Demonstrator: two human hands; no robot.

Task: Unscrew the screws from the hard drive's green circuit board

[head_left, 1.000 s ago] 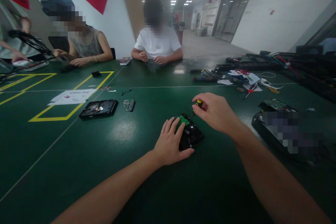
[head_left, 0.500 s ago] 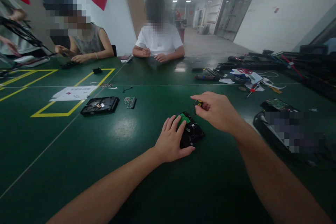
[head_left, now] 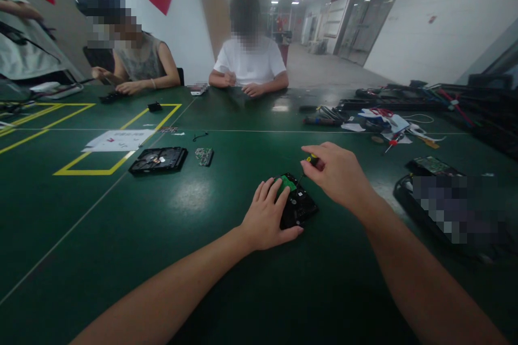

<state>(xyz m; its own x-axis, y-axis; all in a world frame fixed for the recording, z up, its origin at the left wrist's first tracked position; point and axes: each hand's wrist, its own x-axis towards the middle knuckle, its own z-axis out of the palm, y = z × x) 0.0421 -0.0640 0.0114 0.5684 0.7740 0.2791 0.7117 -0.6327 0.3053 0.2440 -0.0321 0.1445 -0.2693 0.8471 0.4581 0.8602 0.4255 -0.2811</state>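
Observation:
A black hard drive (head_left: 303, 206) with a green circuit board (head_left: 288, 182) lies on the green table in front of me. My left hand (head_left: 266, 215) rests flat across its left side, fingers spread over the board and thumb along the near edge. Pinched in my right hand (head_left: 338, 172) is a screwdriver (head_left: 312, 159) with a yellow and black handle, index finger stretched out over its top. Its thin shaft slants down to the drive near the green board; whether the tip sits in a screw is too small to tell.
Left of the drive lie a small circuit board piece (head_left: 204, 156), an opened black case (head_left: 158, 160) and a paper sheet (head_left: 118, 140). To the right are a black device (head_left: 421, 205), cables and a red-tipped tool (head_left: 392, 144). Two people sit across the table (head_left: 194, 259).
The view has shifted slightly, moving the scene to the right. Both hands keep nearly the same pose on the drive and screwdriver. The person at far left has raised an arm.

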